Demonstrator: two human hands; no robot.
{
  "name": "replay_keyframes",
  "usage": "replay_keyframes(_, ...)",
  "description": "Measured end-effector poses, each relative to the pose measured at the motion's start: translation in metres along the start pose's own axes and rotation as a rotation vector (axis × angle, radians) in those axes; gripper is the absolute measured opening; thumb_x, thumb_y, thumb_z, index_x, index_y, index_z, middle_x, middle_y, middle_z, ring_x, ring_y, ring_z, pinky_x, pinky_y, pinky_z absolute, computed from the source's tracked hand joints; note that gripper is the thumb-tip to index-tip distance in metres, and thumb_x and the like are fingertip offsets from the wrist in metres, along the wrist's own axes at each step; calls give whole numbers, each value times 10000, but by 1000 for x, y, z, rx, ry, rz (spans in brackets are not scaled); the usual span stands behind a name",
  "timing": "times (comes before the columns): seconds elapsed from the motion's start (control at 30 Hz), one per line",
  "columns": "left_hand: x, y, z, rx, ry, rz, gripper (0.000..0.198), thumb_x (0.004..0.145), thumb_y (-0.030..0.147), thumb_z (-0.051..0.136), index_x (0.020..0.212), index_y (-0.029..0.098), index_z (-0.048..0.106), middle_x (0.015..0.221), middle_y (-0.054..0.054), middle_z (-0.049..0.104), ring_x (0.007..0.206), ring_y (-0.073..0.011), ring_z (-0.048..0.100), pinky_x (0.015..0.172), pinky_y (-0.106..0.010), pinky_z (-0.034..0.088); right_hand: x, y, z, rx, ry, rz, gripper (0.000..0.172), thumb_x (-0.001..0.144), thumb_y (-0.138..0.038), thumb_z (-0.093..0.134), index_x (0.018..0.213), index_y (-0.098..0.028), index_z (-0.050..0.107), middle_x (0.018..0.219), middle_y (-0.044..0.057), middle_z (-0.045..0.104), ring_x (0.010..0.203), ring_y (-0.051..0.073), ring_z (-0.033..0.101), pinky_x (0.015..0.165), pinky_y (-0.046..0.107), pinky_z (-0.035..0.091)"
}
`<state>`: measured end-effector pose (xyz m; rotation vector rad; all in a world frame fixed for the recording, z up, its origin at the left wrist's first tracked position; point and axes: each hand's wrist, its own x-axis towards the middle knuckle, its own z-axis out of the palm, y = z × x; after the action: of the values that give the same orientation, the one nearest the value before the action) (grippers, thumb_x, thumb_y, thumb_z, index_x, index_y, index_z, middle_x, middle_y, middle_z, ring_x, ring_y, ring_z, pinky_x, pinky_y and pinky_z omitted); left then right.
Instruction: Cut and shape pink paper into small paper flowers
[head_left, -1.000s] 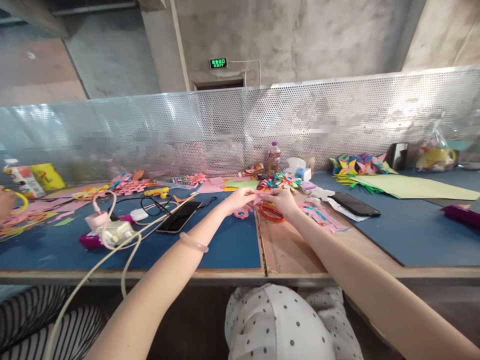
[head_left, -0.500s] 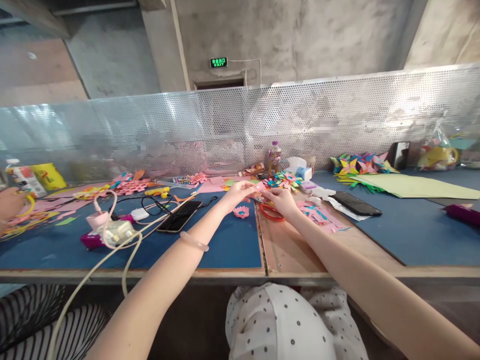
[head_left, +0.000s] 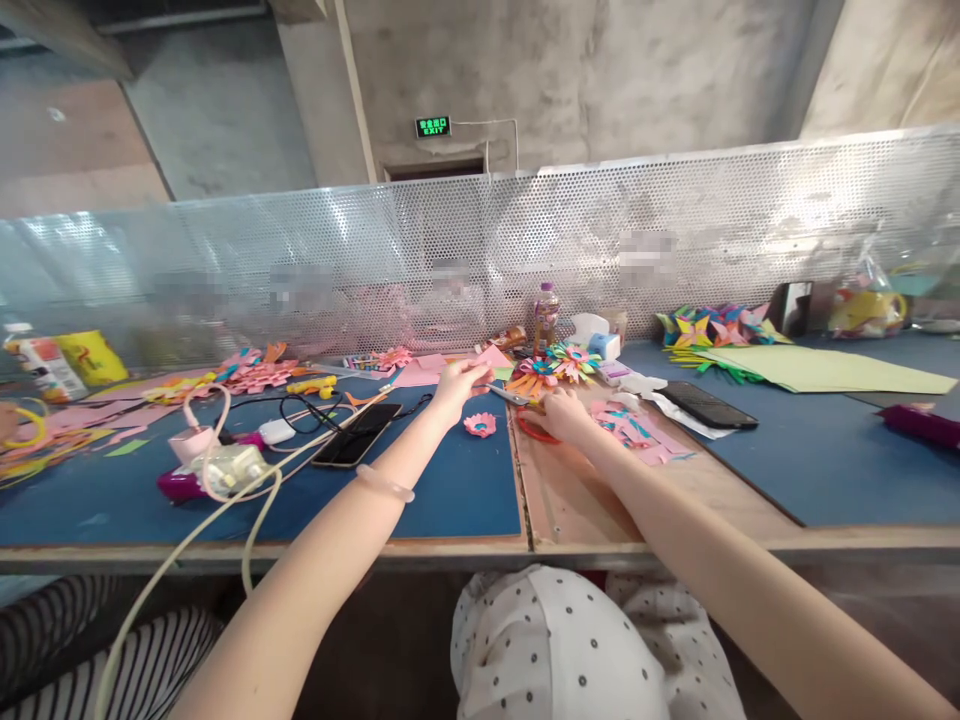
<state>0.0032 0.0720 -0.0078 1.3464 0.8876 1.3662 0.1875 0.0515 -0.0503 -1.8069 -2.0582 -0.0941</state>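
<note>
My left hand point(head_left: 457, 388) pinches a piece of pink paper point(head_left: 492, 357) above the blue mat. To its right, my right hand point(head_left: 564, 412) has its fingers closed round the red-handled scissors point(head_left: 537, 425), whose blades point left toward the left hand. Just below the left hand a small pink paper flower point(head_left: 480, 425) lies on the blue mat point(head_left: 465, 490). Multicoloured paper flowers point(head_left: 574, 363) lie behind the right hand. Pink and blue paper strips point(head_left: 637, 428) are at its right.
Left of my arm lie a phone point(head_left: 357, 435), cables and a power adapter point(head_left: 232, 468). Another person's hand point(head_left: 9, 422) holds yellow scissors at the far left. Behind stand a bottle point(head_left: 547, 312) and a perforated metal screen point(head_left: 337, 260). A black phone point(head_left: 709, 405) lies at right.
My hands have moved apart. The right hand has let go of the pink paper and taken hold of the red scissors, while the left hand keeps the paper. The other person's hand has shifted left.
</note>
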Motion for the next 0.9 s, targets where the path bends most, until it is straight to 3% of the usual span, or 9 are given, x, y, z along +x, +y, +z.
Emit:
replay_keyframes(0.17, -1, 2, -1, 48, 90, 1, 221, 637, 275, 720, 777, 114, 664, 779, -95, 683, 627, -120, 621, 519, -200, 464, -1, 0, 0, -125, -107, 47, 564, 812, -544, 437, 1077, -73, 599, 1174, 231, 482, 1063, 344, 443, 820, 387, 373)
replay_keyframes(0.27, -1, 2, -1, 38, 72, 6, 232, 630, 275, 724, 784, 108, 673, 790, -107, 687, 670, -137, 635, 537, -205, 472, 1, 2, 3, -151, -61, -8, 503, 817, -501, 445, 1038, -82, 615, 1245, 225, 436, 1095, 355, 416, 841, 403, 365)
replay_keyframes(0.37, 0, 2, -1, -45, 16, -3, 231, 627, 243, 727, 802, 101, 676, 827, -113, 688, 721, -149, 642, 584, -222, 490, 3, 3, 8, -105, 58, -31, 481, 810, -482, 471, 994, -58, 606, 1215, 242, 462, 1067, 340, 451, 838, 379, 374)
replay_keyframes(0.43, 0, 2, -1, -106, -29, -28, 226, 633, 222, 722, 820, 104, 677, 872, -113, 684, 762, -159, 643, 626, -241, 501, 5, 3, 8, 46, 130, 15, 459, 794, -480, 507, 982, -68, 582, 1108, 233, 536, 978, 302, 519, 787, 341, 398)
replay_keyframes(0.63, -7, 2, 11, -227, -309, -157, 200, 662, 160, 699, 854, 112, 671, 967, -120, 668, 865, -193, 632, 790, -352, 500, 5, -9, -5, 484, 211, 95, 387, 830, -513, 414, 832, -140, 519, 753, 90, 607, 645, 193, 575, 576, 275, 422)
replay_keyframes(0.77, -8, -3, 17, -234, -399, -202, 206, 670, 147, 696, 869, 103, 670, 937, -115, 671, 798, -172, 641, 817, -355, 491, 3, -14, -7, 638, 340, 34, 290, 787, -422, 486, 883, -150, 515, 799, 89, 607, 679, 204, 578, 612, 312, 454)
replay_keyframes(0.9, -9, -3, 22, -213, -414, -219, 224, 668, 152, 700, 884, 98, 675, 892, -105, 676, 771, -161, 644, 807, -318, 493, 5, -12, -7, 659, 420, -12, 267, 755, -323, 494, 949, -142, 514, 946, 135, 595, 862, 245, 570, 746, 372, 458)
